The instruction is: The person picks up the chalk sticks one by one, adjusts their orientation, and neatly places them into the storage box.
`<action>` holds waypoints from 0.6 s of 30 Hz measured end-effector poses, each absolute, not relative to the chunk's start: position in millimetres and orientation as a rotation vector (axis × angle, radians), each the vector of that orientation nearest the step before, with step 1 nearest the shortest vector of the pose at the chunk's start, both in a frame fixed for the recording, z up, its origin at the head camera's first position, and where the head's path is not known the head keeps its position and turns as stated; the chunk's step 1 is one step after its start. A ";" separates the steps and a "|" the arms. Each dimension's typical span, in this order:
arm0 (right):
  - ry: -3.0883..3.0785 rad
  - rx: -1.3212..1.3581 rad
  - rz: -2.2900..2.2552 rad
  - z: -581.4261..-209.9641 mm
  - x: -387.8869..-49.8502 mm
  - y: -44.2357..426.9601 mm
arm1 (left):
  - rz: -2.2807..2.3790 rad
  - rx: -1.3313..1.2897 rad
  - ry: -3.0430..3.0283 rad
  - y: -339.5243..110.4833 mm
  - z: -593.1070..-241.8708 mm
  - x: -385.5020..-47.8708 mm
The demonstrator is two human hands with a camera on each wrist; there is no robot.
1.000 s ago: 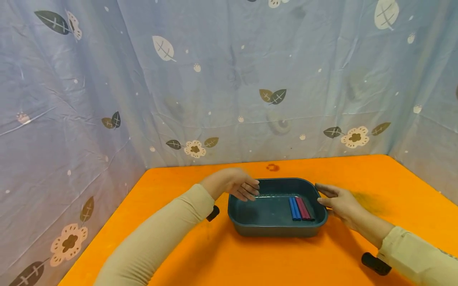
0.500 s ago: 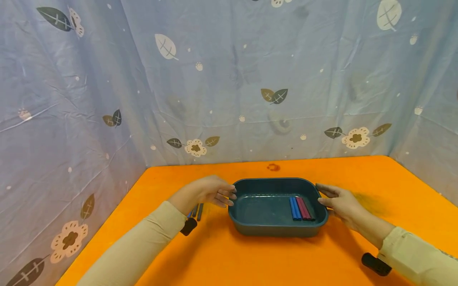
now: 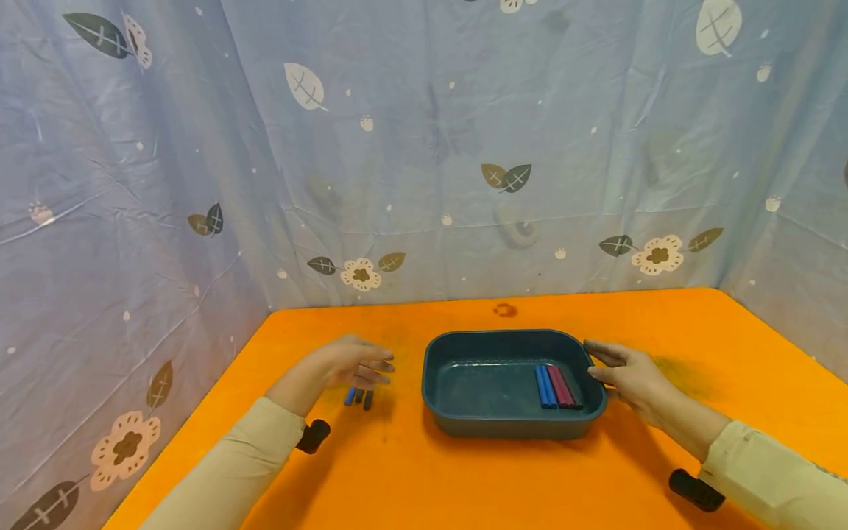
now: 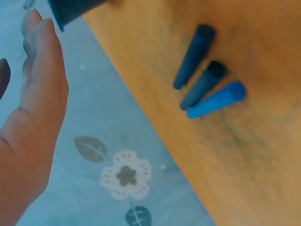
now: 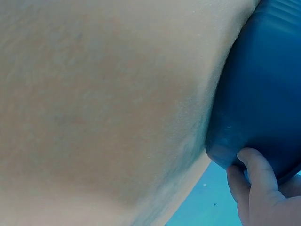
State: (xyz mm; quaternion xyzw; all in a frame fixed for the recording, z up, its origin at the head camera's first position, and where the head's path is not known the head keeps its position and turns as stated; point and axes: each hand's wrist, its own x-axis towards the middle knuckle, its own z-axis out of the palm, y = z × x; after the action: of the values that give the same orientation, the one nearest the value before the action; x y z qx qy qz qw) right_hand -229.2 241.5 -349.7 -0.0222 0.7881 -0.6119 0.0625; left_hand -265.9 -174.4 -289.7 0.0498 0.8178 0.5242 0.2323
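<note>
In the head view my left hand (image 3: 347, 363) hovers left of the tub with its fingers extended and nothing held. Just below it, a blue stick (image 3: 350, 397) and two dark sticks (image 3: 368, 400) lie on the table; the left wrist view shows these tapered sticks fanned out, the bright blue stick (image 4: 217, 100) beside the dark ones. My right hand (image 3: 632, 379) holds the right end of the dark teal tub (image 3: 510, 428), thumb at the rim and fingers against the outer wall. Inside the tub, two blue sticks (image 3: 546, 386), two dark red sticks (image 3: 562, 386) and a dark stick (image 3: 575, 394) lie side by side.
The orange tabletop (image 3: 503, 486) carries a brownish ring stain (image 3: 506, 311) behind the tub. A pale blue curtain (image 3: 424, 147) printed with leaves and flowers encloses the back and both sides. A black device is worn at each wrist.
My left hand has moved left, from over the tub's left end to above the loose sticks, uncovering them. The right hand and the tub have stayed in place.
</note>
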 end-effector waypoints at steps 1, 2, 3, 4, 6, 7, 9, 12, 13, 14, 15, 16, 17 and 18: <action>2.382 -0.071 -1.850 -349.7 -229.1 241.5 | 1.436 0.137 2.262 -177.8 -291.1 -265.0; 2.382 -0.075 -1.849 -349.8 -229.0 241.4 | 1.434 0.126 2.281 -180.8 -292.5 -264.2; 2.383 -0.081 -1.849 -349.9 -228.8 241.4 | 1.425 0.112 2.310 -183.9 -294.1 -263.7; 2.385 -0.089 -1.846 -350.2 -228.5 241.5 | 1.415 0.102 2.337 -186.8 -295.5 -262.9; 2.385 -0.101 -1.844 -350.7 -227.8 242.0 | 1.395 0.075 2.390 -192.0 -298.4 -262.2; 2.386 -0.102 -1.842 -350.9 -227.5 242.3 | 1.391 0.056 2.411 -194.4 -300.2 -262.4; 2.386 -0.098 -1.838 -351.0 -227.0 243.2 | 1.389 0.024 2.437 -199.0 -303.4 -263.8; 2.378 -0.079 -1.841 -350.6 -227.2 244.0 | 1.409 -0.017 2.448 -205.2 -307.7 -267.2; 2.379 -0.077 -1.841 -350.5 -227.4 244.2 | 1.419 -0.033 2.448 -207.2 -308.9 -268.4; 2.379 -0.078 -1.839 -350.5 -227.6 244.4 | 1.428 -0.053 2.449 -209.4 -310.0 -269.6; 2.383 -0.082 -1.835 -350.6 -227.9 244.7 | 1.437 -0.073 2.448 -211.4 -311.2 -270.8; 2.387 -0.084 -1.833 -351.1 -228.0 244.8 | 1.451 -0.099 2.442 -213.5 -312.8 -272.2; 2.391 -0.092 -1.831 -351.7 -228.0 245.0 | 1.464 -0.126 2.438 -215.6 -314.7 -273.8; 2.393 -0.098 -1.830 -352.4 -228.1 245.3 | 1.476 -0.150 2.435 -217.8 -316.7 -275.1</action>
State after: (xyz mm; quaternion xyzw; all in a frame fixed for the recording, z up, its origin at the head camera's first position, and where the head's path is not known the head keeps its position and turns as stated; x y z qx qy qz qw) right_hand -228.1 245.3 -352.4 -0.0324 0.7923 -0.6059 0.0637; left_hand -275.1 -217.8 -316.7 -0.0520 0.8449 0.5123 0.1447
